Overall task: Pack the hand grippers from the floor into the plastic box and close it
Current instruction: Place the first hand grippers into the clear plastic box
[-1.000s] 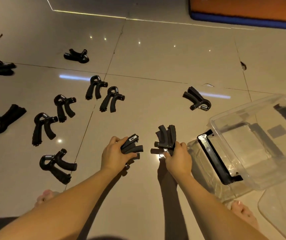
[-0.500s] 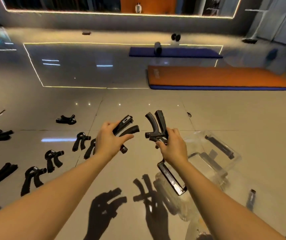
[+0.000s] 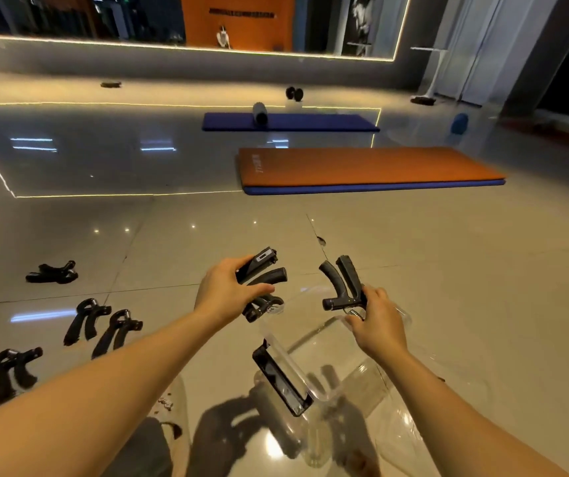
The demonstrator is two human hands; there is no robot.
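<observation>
Glossy tile floor (image 3: pixel 448 270) bears an orange mat (image 3: pixel 362 166).

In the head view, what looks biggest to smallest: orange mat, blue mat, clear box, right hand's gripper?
1. orange mat
2. plastic box (near the camera, so unsure against the mats)
3. blue mat, farther off
4. hand gripper in the right hand

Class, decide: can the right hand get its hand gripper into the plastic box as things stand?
Probably yes: the right hand holds its hand gripper just above the plastic box, whose top looks open.
</observation>
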